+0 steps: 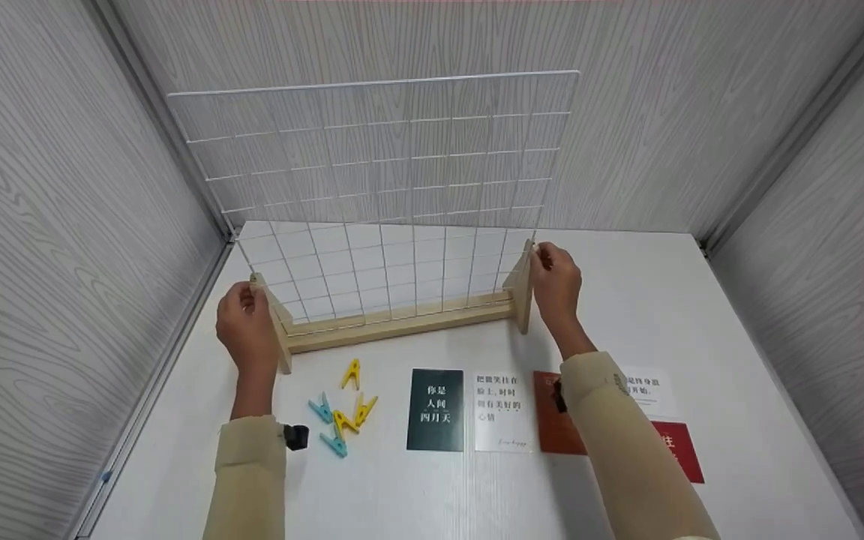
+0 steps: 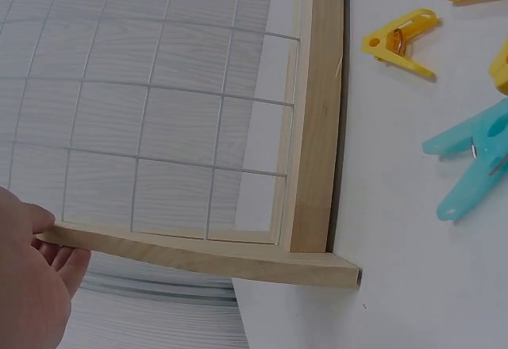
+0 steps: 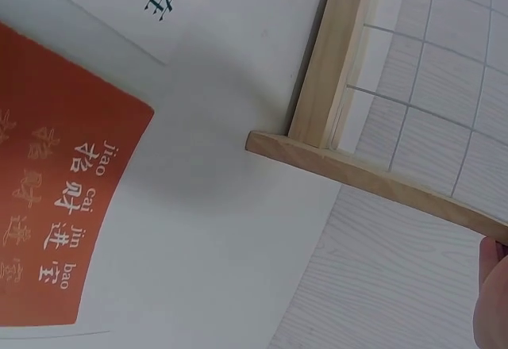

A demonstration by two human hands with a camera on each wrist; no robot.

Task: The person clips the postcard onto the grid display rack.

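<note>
A white wire grid panel (image 1: 413, 172) stands upright in a wooden stand (image 1: 402, 324) with a triangular support at each end. My left hand (image 1: 246, 319) pinches the top of the left wooden support (image 2: 198, 262), thumb on one side and fingers on the other. At the opposite end, my right hand (image 1: 556, 281) grips the top of the right support (image 3: 373, 181); only part of that hand shows at the edge of the right wrist view. The grid's lower edge sits along the wooden crossbar (image 2: 317, 111).
In front of the stand lie several yellow (image 1: 352, 373) and blue clothespins (image 1: 319, 407). Printed cards, including a dark green one (image 1: 435, 431), a white one (image 1: 503, 435) and an orange-red one (image 3: 63, 190), lie to the right, some partly behind my right sleeve. Grey wood-grain walls enclose the white table.
</note>
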